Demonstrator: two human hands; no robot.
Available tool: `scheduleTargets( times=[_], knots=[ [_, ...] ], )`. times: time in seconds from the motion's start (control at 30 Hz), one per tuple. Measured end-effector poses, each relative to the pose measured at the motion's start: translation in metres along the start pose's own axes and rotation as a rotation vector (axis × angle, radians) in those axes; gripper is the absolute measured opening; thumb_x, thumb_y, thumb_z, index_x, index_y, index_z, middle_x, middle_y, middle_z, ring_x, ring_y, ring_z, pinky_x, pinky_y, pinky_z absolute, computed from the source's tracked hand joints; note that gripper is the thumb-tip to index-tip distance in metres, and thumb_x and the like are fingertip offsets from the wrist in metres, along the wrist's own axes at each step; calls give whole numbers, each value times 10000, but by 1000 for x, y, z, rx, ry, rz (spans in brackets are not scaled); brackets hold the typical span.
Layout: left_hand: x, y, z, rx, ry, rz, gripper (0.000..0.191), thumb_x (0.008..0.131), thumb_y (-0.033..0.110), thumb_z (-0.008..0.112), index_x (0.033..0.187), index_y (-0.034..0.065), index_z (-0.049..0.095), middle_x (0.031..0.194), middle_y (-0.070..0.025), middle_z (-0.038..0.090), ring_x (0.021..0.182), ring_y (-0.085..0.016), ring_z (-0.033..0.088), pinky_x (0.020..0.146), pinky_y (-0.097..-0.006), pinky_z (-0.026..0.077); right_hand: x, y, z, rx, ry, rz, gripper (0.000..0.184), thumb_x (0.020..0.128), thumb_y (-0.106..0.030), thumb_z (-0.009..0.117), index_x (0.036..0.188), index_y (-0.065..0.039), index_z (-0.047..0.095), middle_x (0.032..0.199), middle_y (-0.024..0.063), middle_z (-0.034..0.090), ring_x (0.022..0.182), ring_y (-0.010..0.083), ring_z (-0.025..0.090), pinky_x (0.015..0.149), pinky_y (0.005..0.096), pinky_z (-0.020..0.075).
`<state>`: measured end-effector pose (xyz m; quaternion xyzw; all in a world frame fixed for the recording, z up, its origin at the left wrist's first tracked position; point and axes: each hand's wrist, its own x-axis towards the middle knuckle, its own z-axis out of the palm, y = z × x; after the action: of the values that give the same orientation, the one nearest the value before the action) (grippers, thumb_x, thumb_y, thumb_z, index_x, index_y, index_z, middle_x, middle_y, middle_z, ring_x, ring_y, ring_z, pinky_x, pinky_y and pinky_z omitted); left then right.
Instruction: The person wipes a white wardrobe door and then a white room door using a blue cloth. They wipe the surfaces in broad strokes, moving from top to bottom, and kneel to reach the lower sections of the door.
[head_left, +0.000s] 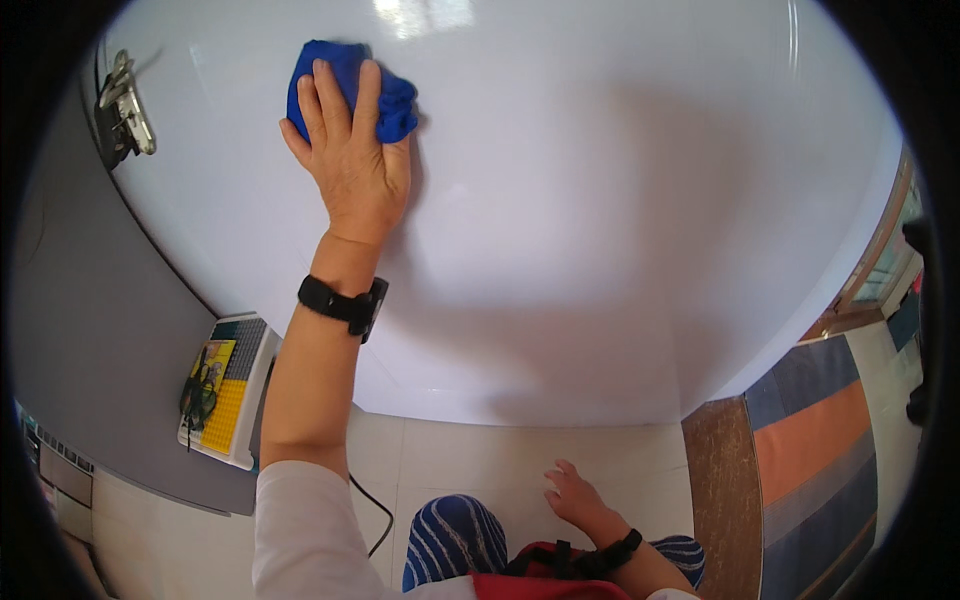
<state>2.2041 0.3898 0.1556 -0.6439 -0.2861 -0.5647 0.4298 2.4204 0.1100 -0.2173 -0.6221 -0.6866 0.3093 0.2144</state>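
My left hand (349, 142) lies flat with spread fingers on a bunched blue cloth (330, 71), pressing it against a broad, glossy white panel (510, 187). The thumb is mostly hidden by the cloth's crumpled right edge. A black band with a small device circles my left wrist. Low in the view, my right hand (577, 495) hangs in front of my body near my knees. Its fingers are loosely bent and apart, with nothing in them, and it touches neither the panel nor the cloth.
A metal clip (131, 112) sits at the panel's left edge, beside a grey surface (97, 322). A studded toy-brick board (232, 416) holds a yellow printed item and what looks like eyeglasses. A black cable (382, 517) crosses the tiled floor. Right lies a striped mat (814, 435).
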Motion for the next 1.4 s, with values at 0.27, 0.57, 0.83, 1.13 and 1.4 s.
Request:
scheduleTargets(
  times=[0.27, 0.57, 0.83, 1.13, 1.4],
  knots=[
    [-154, 109, -25, -194, -596, 811, 433, 785, 233, 531, 1216, 226, 577, 1375, -66, 437, 1265, -261, 390, 955, -518, 325, -6, -20, -20, 33, 75, -119, 356, 837, -198, 575, 1160, -53, 532, 1351, 214, 386, 941, 410, 581, 821, 471, 484],
    [11, 92, 18, -68, -100, 132, 501, 734, 196, 554, 1232, 144, 550, 1363, -201, 411, 1220, -418, 386, 961, -590, 209, -16, -25, -57, 37, 157, -80, 363, 811, -155, 612, 1150, -49, 535, 1346, 202, 397, 891, 388, 600, 783, 445, 498],
    [-146, 173, -10, -325, -522, 667, 462, 713, 159, 561, 1173, 177, 604, 1397, -58, 428, 1271, -221, 401, 988, -518, 281, -23, -40, -81, 117, 290, -157, 363, 804, -143, 616, 1141, -31, 541, 1322, 226, 412, 874, 393, 590, 772, 459, 490],
    [-27, 101, 12, -88, -243, 147, 529, 740, 175, 548, 1262, 93, 521, 1398, -211, 383, 1269, -406, 355, 983, -613, 189, -34, -40, -95, 122, 252, -62, 363, 802, -135, 615, 1143, -31, 540, 1329, 224, 408, 875, 413, 584, 763, 469, 491],
    [-153, 157, -22, -283, -738, 708, 483, 722, 146, 566, 1204, 147, 582, 1377, -69, 442, 1279, -235, 378, 1004, -563, 266, -33, -49, -93, 132, 239, -129, 359, 828, -145, 585, 1158, -18, 529, 1357, 236, 385, 886, 411, 585, 803, 466, 479]
  ],
)
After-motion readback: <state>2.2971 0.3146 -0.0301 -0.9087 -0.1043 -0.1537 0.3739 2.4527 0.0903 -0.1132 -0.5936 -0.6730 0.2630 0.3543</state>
